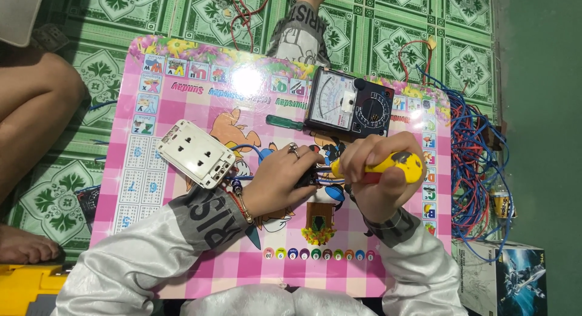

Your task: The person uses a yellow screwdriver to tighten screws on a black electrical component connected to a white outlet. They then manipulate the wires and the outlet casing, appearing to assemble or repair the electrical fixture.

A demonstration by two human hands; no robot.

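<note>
At centre frame on the pink surface, the left hand pinches a small dark wired part while the right hand is fisted around a yellow-handled screwdriver; best kept square and pressed gently.

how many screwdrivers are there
2. A yellow-handled screwdriver is in the right hand, tip toward the small dark part under the left hand. A green-handled screwdriver lies on the pink board left of the meter. Others may be hidden.
</note>
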